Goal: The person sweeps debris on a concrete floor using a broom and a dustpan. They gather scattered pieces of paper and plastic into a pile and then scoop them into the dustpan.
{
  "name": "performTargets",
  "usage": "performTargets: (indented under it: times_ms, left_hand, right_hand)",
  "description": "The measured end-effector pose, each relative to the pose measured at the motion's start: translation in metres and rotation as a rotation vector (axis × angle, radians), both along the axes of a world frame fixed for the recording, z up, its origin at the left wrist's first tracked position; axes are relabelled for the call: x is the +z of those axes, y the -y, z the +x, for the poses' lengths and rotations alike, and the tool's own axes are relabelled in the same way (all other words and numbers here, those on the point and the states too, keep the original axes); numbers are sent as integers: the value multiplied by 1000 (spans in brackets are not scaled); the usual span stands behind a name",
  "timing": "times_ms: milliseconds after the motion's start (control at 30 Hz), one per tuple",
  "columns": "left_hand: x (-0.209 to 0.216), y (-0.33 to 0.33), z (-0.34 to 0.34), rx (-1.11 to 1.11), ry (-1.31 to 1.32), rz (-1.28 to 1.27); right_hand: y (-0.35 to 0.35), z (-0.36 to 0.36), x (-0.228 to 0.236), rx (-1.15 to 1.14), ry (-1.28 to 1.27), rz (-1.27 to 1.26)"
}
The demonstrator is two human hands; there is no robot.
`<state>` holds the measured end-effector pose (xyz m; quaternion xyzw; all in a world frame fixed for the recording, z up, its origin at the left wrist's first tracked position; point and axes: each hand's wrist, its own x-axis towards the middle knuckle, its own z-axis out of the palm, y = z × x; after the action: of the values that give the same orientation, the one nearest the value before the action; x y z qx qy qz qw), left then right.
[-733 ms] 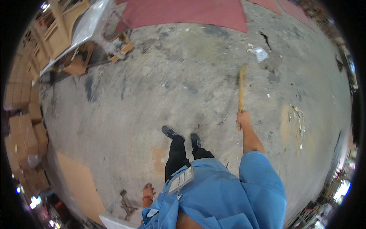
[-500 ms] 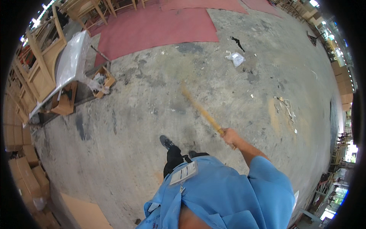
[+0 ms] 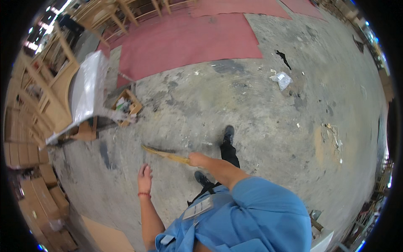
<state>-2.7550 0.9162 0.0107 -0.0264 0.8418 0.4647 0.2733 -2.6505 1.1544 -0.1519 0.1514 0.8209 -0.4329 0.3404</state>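
Observation:
My right hand (image 3: 196, 159) is wrapped round one end of a long, narrow yellow-tan strip (image 3: 168, 156), seemingly wood; its exact kind is unclear. The strip points left across my front, above the floor, with a dark edge along its far end. My left hand (image 3: 145, 178), with a red bead bracelet at the wrist, is raised just below the strip's far end. Its fingers are loosely bent and partly apart, and it holds nothing. Hand and strip do not appear to touch.
Red mats (image 3: 189, 42) cover the floor ahead. At left, wooden furniture frames (image 3: 50, 92) stand beside a plastic-wrapped panel (image 3: 88, 86) and a small open box (image 3: 133, 103). Cardboard boxes (image 3: 42, 197) are stacked lower left. A plastic bag (image 3: 282, 80) lies on the concrete ahead right.
My right hand has swung the strip from the right across to the left. My left hand has come into view. My feet have changed places in a step, and the surroundings have shifted rightward.

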Motion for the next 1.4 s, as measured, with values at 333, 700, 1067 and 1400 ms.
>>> performTargets:
  times_ms: [333,700,1067,1400]
  left_hand:
    - [-58,-31,98,85,689,-536]
    - [-52,-219,-33,-83,417,-275]
    - [-100,-251,-74,-747,462,-537]
    - [-101,-413,-142,-565,396,-274]
  right_hand:
    - [-368,-27,-63,-644,45,76]
    - [-580,175,-26,-1676,278,251]
    - [-426,248,106,-1785,60,52]
    - [-346,264,113,-1394,235,-303]
